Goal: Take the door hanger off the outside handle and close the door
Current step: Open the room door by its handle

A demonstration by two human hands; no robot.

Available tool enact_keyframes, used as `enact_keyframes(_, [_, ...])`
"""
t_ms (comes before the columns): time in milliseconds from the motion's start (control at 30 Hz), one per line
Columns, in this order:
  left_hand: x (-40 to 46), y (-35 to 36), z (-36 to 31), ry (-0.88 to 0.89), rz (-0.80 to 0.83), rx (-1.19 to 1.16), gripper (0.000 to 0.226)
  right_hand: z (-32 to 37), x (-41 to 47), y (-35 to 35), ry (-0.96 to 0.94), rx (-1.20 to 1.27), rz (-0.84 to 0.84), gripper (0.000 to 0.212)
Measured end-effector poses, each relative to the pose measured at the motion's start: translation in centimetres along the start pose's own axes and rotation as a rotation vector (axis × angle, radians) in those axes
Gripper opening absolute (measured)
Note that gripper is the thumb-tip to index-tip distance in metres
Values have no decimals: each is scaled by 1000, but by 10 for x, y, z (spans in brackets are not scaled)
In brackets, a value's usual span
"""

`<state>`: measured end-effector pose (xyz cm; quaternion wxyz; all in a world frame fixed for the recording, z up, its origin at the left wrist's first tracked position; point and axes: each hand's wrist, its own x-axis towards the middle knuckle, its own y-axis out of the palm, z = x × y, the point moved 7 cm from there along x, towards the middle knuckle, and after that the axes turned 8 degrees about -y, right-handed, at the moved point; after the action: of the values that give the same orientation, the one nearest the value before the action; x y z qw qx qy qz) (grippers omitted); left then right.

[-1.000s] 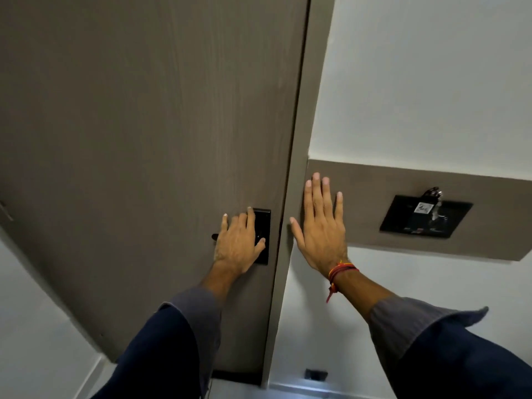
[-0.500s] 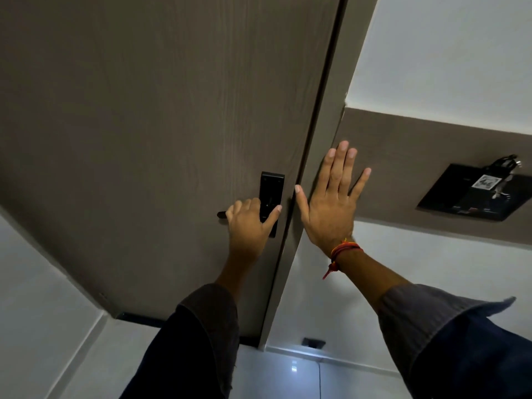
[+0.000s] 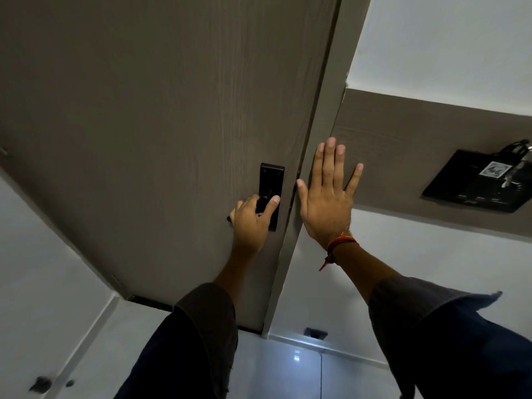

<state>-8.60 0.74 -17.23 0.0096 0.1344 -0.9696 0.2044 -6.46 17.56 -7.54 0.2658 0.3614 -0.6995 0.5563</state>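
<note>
A grey-brown wooden door [image 3: 161, 133] fills the left and middle of the view, seen from the inside, its edge flush against the frame [image 3: 319, 156]. On it sits a black lock plate [image 3: 270, 177] with a black lever handle. My left hand [image 3: 252, 223] is wrapped around that handle, thumb up on the plate. Flat against the frame and the wall panel lies my right hand [image 3: 329, 197], fingers spread, a red thread on its wrist. No door hanger is in view.
A brown wall band [image 3: 408, 145] runs to the right and carries a black card-slot panel [image 3: 478, 185] with a key tag in it. White walls stand on both sides. A glossy light floor [image 3: 293, 367] lies below, with a small dark doorstop [image 3: 316, 333] by the skirting.
My left hand went from resting flat over the handle to gripping it. The view has tilted and drawn closer, and my right hand stays flat beside the door's edge.
</note>
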Motion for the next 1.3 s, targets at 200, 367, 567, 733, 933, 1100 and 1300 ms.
enact_keyframes(200, [-14,-32,-15,210,-18,484,67,2,-1,-7,-29,59,23,79])
enact_keyframes(367, [-44,-49,-41,358,-99,866,59,0,-3,-18,-29,117,88,74])
enact_keyframes(567, [-86,-57,-57,168,-100,1239,68,2,-1,-41,-90,289,123,76])
enact_keyframes(733, [-114,-70,-57,-10,-134,1204,75,-9,-3,-51,-137,408,198,81])
enact_keyframes(933, [-146,-94,-48,-104,-205,1146,80,2,-4,-73,-218,495,186,82])
enact_keyframes(1100, [-174,-107,-42,-177,-236,1152,83,19,-9,-92,-357,531,173,84])
enact_keyframes(1300, [-199,-132,-34,-245,-281,1149,86,59,-17,-120,-543,580,150,87])
